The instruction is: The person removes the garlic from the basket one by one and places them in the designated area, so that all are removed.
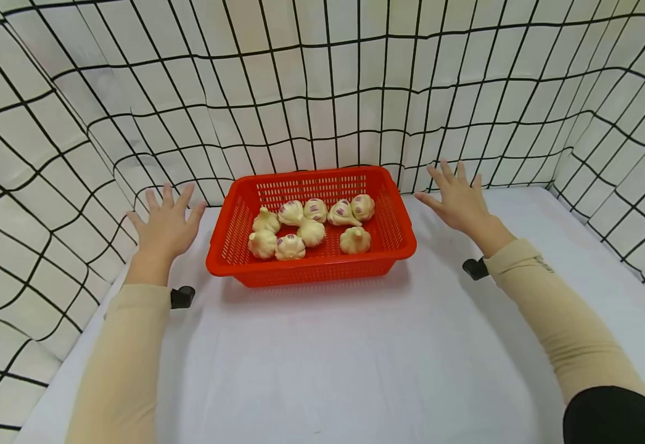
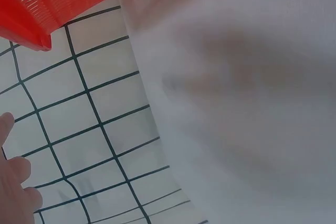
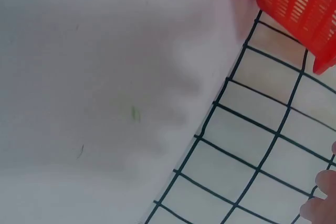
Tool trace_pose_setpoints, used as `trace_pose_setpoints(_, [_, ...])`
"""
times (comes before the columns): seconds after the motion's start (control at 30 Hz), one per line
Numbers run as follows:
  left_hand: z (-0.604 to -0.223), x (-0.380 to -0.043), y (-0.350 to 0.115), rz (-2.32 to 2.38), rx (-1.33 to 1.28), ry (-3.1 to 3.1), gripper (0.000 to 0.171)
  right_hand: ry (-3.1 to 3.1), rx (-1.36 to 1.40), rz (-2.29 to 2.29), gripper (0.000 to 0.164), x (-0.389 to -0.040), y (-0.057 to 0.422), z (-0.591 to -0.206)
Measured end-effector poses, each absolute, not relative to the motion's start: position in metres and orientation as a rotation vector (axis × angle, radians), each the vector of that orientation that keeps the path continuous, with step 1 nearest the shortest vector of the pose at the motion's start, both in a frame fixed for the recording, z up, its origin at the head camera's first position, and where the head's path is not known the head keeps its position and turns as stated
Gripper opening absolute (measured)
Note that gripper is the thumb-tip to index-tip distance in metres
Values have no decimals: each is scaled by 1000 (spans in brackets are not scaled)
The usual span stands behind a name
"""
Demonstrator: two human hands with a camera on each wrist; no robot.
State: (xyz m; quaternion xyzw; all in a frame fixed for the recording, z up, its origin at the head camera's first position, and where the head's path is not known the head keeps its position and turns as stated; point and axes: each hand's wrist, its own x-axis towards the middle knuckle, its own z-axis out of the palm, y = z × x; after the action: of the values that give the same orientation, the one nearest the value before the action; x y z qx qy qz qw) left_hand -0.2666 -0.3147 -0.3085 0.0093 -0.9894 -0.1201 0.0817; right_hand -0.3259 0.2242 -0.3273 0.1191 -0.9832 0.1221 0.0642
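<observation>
A red plastic basket (image 1: 311, 269) with slotted walls stands on the white table at the back. Several garlic bulbs (image 1: 354, 240) lie inside it, whitish with some purple streaks. To the left of the basket, my left hand (image 1: 166, 227) is held with fingers straight and spread, touching nothing. On the other side, my right hand (image 1: 458, 200) has its fingers spread too and holds nothing. Each wrist view catches only fingertips at its edge, plus a corner of the basket.
Black wire mesh (image 1: 358, 98) with white sheeting behind it encloses the back and both sides. The white tabletop (image 1: 322, 364) stretches from the basket toward me. A small black wrist camera (image 1: 182, 297) juts from the left sleeve, another (image 1: 475, 268) from the right.
</observation>
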Motion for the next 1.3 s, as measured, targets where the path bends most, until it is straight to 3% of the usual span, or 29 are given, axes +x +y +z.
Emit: trace_pose_setpoints(1.3, [-320, -253, -304, -367, -172, -2983, 69, -2916, 1038, 655, 78, -292, 172, -306])
